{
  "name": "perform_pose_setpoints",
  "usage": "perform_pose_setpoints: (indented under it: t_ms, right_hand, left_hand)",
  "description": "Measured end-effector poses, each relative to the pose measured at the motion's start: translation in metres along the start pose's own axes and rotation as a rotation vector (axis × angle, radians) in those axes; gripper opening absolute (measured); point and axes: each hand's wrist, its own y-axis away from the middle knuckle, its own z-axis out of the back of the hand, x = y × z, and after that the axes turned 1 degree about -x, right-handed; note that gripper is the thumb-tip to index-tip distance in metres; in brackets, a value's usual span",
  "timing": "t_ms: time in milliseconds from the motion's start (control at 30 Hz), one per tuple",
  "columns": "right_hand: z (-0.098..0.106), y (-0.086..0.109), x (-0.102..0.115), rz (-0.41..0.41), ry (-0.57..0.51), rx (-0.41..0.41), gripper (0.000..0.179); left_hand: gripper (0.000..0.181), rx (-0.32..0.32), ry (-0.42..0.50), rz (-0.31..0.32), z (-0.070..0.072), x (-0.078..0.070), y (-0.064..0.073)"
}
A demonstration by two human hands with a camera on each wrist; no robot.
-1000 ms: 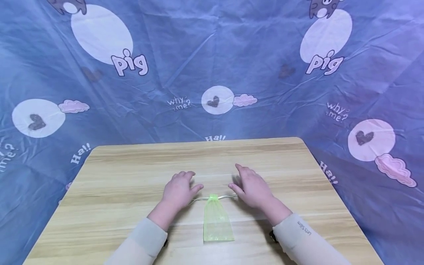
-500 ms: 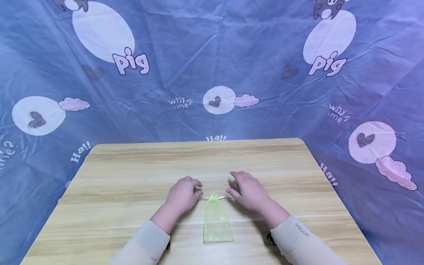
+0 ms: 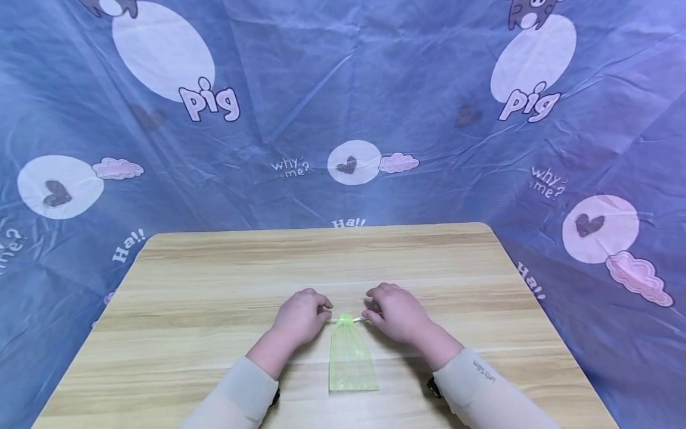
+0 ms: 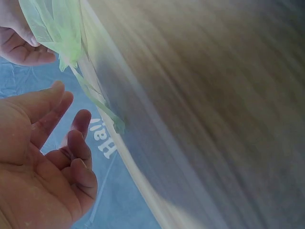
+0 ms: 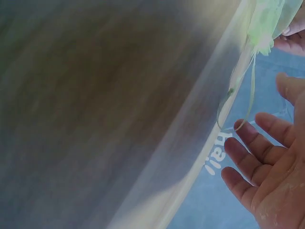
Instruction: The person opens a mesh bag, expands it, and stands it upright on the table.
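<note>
Green sheer pouch (image 3: pixel 354 360) lies between our left grip (image 3: pixel 302 316) and right grip (image 3: pixel 401 314), both relaxed, holding nothing; thin cords (image 5: pixel 253 83) could slip if we pinch loosely.

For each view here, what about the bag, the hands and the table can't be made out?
Head: outer ends of the drawstring, behind the left hand and right hand.
Left wrist: bottom of the bag, cut off by the top edge.
Right wrist: grain of the table, lost to blur.
</note>
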Motion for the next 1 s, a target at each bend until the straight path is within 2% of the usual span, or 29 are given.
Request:
perform_pose_setpoints:
  t_ms: [367, 633, 833, 1000]
  right_hand:
    - [-0.002, -0.002, 0.003, 0.142, 0.037, -0.027, 0.029]
    - [-0.006, -0.004, 0.005, 0.232, 0.067, -0.01, 0.012]
    - [-0.011, -0.002, 0.009, 0.233, 0.072, -0.001, 0.009]
    - [-0.013, 0.001, 0.011, 0.228, 0.088, 0.002, 0.007]
  left_hand:
    - [0.009, 0.044, -0.003, -0.053, -0.003, -0.005, -0.004]
    - [0.007, 0.065, -0.001, -0.036, -0.003, -0.009, -0.004]
    - [0.003, 0.081, 0.014, -0.022, -0.004, -0.011, -0.001]
    - [0.009, 0.078, 0.013, -0.023, -0.007, -0.01, 0.002]
